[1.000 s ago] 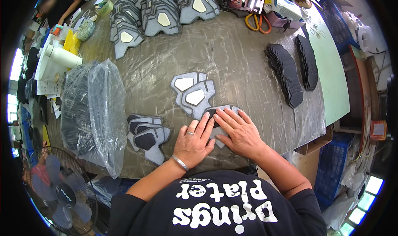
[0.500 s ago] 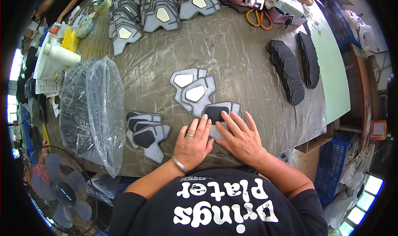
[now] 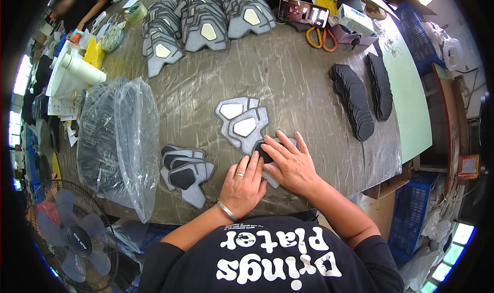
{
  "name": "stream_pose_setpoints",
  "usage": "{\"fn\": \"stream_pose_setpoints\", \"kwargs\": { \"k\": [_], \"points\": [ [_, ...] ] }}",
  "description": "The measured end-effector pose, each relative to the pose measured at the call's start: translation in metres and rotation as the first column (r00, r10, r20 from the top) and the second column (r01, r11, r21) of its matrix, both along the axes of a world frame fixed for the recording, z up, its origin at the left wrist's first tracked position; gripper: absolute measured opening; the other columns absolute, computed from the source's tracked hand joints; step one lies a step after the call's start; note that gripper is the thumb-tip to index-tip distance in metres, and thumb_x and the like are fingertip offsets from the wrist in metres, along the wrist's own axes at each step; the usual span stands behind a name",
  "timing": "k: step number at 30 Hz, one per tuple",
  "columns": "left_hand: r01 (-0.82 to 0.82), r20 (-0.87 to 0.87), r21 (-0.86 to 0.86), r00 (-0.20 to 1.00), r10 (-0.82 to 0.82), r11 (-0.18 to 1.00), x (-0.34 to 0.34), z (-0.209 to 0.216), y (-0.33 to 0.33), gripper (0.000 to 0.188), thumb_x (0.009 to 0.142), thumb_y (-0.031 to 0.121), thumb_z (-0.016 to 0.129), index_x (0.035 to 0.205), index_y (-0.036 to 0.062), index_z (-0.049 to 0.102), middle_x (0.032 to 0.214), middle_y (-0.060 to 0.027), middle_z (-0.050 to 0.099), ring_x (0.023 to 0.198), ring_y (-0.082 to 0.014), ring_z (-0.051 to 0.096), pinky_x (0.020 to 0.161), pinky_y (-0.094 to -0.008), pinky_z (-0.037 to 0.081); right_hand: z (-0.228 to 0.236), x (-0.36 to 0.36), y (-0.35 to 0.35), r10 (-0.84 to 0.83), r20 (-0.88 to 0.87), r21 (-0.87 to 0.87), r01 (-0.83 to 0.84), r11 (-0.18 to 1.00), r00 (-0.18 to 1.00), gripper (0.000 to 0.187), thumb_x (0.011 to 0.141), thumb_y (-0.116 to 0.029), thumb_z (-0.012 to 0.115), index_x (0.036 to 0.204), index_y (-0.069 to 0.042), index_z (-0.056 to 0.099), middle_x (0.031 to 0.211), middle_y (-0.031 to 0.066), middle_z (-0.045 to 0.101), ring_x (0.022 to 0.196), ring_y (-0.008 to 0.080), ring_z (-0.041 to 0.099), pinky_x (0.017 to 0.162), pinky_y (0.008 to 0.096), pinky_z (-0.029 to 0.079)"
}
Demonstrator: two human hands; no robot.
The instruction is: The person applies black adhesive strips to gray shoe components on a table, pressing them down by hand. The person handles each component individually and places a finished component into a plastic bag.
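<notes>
A grey moulded pad (image 3: 270,179) with a black patch (image 3: 260,147) lies on the table in front of me, mostly covered by my hands. My right hand (image 3: 292,164) rests flat across it, fingers spread over the patch. At the patch's near-left edge, my left hand (image 3: 243,186) lies flat with its fingers stretched out. Just beyond, two overlapping grey pads (image 3: 242,126) carry white patches and touch or nearly touch the covered pad. Left of my left hand sits a small overlapping pile of grey pads with black patches (image 3: 182,179).
Stacks of white-patched grey pads (image 3: 208,31) line the far side. Two rows of black patches (image 3: 354,100) lie at right. A clear plastic bag (image 3: 121,149) of dark pieces, a white bottle (image 3: 82,69) and a fan (image 3: 74,239) are at left. Orange-handled scissors (image 3: 321,38) lie beside a phone (image 3: 303,12).
My right hand has slid farther over the pad and now hides most of the black patch. The left hand stays at the pad's edge. The whole view has shifted slightly.
</notes>
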State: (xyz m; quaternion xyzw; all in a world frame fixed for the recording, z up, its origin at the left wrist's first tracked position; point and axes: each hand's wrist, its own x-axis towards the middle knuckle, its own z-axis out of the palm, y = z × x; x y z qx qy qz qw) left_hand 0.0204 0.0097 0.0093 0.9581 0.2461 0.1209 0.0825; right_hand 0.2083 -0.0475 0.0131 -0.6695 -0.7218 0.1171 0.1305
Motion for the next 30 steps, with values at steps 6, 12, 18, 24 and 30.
{"fn": "stream_pose_setpoints", "kwargs": {
  "k": [6,12,18,24,30],
  "points": [
    [-0.026,-0.005,0.009,1.0,0.026,1.0,-0.005,-0.003,-0.005,0.059,0.079,0.027,0.066,0.13,-0.0018,0.058,0.139,-0.0161,0.052,0.124,-0.0282,0.049,0.098,-0.0414,0.041,-0.001,-0.007,-0.01,-0.006,0.039,-0.042,0.008,0.999,0.999,0.059,0.092,-0.044,0.059,0.143,-0.016,0.048,0.154,0.007,0.039,0.142,0.031,0.034,0.115,0.0584,0.023],
    [-0.035,0.015,0.044,0.999,0.035,0.998,-0.007,-0.007,-0.007,0.055,0.084,0.028,0.063,0.13,-0.001,0.058,0.14,-0.0155,0.052,0.124,-0.0279,0.049,0.098,-0.0424,0.041,-0.019,0.005,-0.031,-0.002,-0.067,0.012,0.003,1.0,0.998,0.063,0.089,-0.039,0.065,0.144,-0.013,0.047,0.154,0.0117,0.038,0.144,0.0321,0.032,0.115,0.0592,0.022],
    [-0.045,0.192,-0.139,0.979,0.071,0.989,-0.005,-0.007,-0.003,0.062,0.083,0.024,0.069,0.136,-0.0014,0.049,0.146,-0.0195,0.043,0.125,-0.035,0.048,0.103,-0.0459,0.04,0.012,0.025,0.01,-0.128,-0.141,0.056,0.137,0.989,0.982,0.064,0.078,-0.03,0.079,0.129,-0.003,0.052,0.142,0.0186,0.048,0.139,0.0335,0.04,0.115,0.0533,0.026],
    [0.058,0.4,-0.843,0.731,0.552,0.534,-0.035,0.011,-0.006,0.064,0.087,0.008,0.071,0.142,-0.0005,0.04,0.133,-0.0162,0.055,0.114,-0.022,0.059,0.096,-0.0336,0.048,0.021,-0.003,0.007,-0.093,-0.796,-0.144,-0.037,0.989,0.598,0.039,0.083,-0.012,0.077,0.116,-0.001,0.059,0.099,0.0151,0.068,0.091,0.0269,0.067,0.08,0.0339,0.053],
    [-0.266,0.299,-0.776,0.644,0.705,0.572,-0.119,0.033,0.026,0.043,0.09,0.001,0.063,0.133,0.0006,0.056,0.107,-0.011,0.068,0.095,-0.0169,0.065,0.087,-0.0294,0.05,0.009,-0.021,0.066,0.019,-0.224,0.163,0.019,0.986,0.974,0.065,0.092,-0.04,0.064,0.141,-0.002,0.045,0.151,0.0182,0.04,0.142,0.034,0.035,0.117,0.0517,0.025]
  ]
}}
